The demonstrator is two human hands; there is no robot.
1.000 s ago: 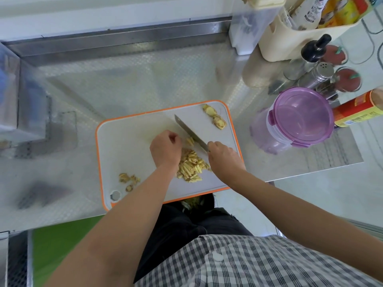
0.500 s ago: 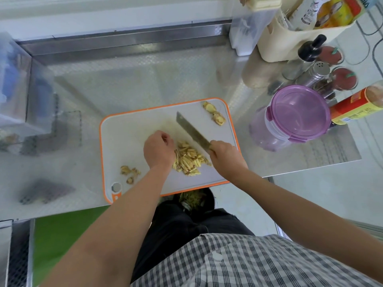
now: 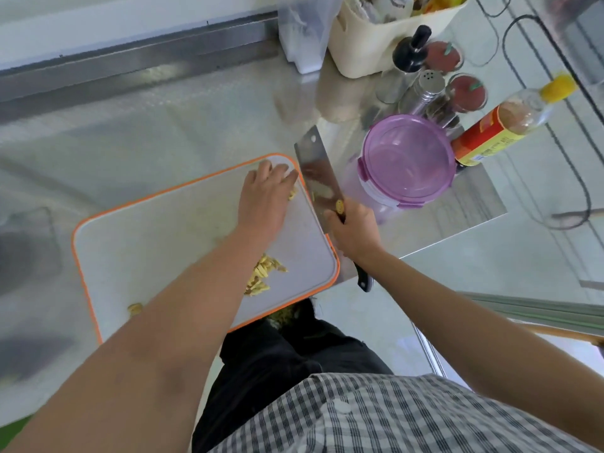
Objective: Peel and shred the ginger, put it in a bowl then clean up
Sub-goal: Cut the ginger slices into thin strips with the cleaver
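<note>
A white cutting board (image 3: 157,243) with an orange rim lies on the steel counter. A pile of shredded ginger (image 3: 263,276) sits near its front edge, partly under my left forearm. My left hand (image 3: 266,197) lies flat at the board's far right corner over ginger pieces (image 3: 292,193) that peek out by its fingers. My right hand (image 3: 354,228) grips the cleaver (image 3: 318,173) by its black handle. The blade lies tilted along the board's right edge, with a ginger slice stuck to it. A few scraps (image 3: 134,308) lie at the front left.
A purple-lidded container (image 3: 407,158) stands just right of the cleaver. Behind it are shakers and jars (image 3: 428,88), a sauce bottle (image 3: 503,125) lying down, a cream caddy (image 3: 392,37) and a clear box (image 3: 304,31). The counter's front edge runs close to the board.
My left hand left the shredded pile and reached to the board's far right corner. The cleaver swung from over the pile to the board's right edge. The camera view shifted.
</note>
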